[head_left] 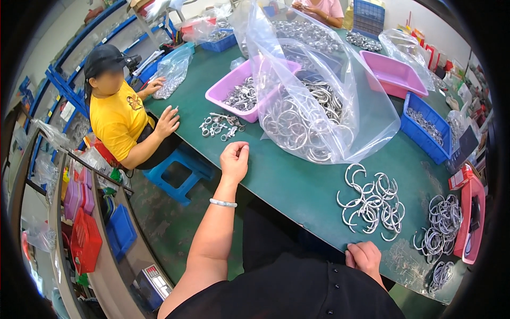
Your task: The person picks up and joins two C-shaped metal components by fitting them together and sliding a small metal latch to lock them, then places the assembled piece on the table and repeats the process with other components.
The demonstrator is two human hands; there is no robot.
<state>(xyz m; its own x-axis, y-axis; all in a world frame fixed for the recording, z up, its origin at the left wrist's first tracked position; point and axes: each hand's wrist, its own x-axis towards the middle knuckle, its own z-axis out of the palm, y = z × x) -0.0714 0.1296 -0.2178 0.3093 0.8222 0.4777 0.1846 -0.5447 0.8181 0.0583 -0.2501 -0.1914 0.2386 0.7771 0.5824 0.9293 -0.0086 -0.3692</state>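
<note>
My left hand (235, 161) is at the table's front edge, its fingers curled in; anything inside them is hidden. A pale bangle (223, 203) circles that wrist. Beyond this hand lie small silver metal pieces (221, 125), next to a purple bin (215, 97) of similar parts. My right hand (365, 258) rests at the near table edge with its fingers curled under, so their contents do not show. Just past it a loose pile of open silver bangles (372, 201) lies on the green table (297, 204). A large clear plastic bag (372, 127) full of bangles stands in the middle.
To the right are heaped bangles (445, 220), a pink basket (470, 223) and a blue bin (443, 151) of small parts. A person in yellow (114, 114) sits at the left on a blue stool (178, 175). Another person (324, 10) is across the table.
</note>
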